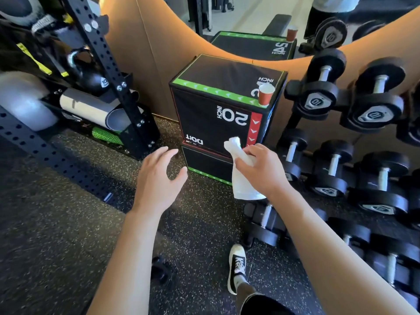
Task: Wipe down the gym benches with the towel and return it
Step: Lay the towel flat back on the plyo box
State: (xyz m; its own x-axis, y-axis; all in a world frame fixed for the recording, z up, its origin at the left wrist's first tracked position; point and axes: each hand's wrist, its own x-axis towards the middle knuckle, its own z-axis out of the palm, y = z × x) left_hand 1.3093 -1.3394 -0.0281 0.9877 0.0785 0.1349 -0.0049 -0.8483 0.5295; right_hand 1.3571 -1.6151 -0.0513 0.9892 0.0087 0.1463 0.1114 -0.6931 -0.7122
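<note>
Head view: right hand (261,169) grip closed around the towel (241,171), fingers curled round its middle. Towel is white, crumpled, bunched; one end sticks up above the grip, the looser end hangs below it. Left hand (156,178) to the left of the grip, fingers loosely spread, holding nothing. Black plyo box (218,114) just beyond the grip, red paper cup (266,94) on its top.

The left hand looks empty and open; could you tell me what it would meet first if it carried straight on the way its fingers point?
Probably the black plyo box: the left hand points at its lower front face. Depth is hard to judge from one view.
</note>
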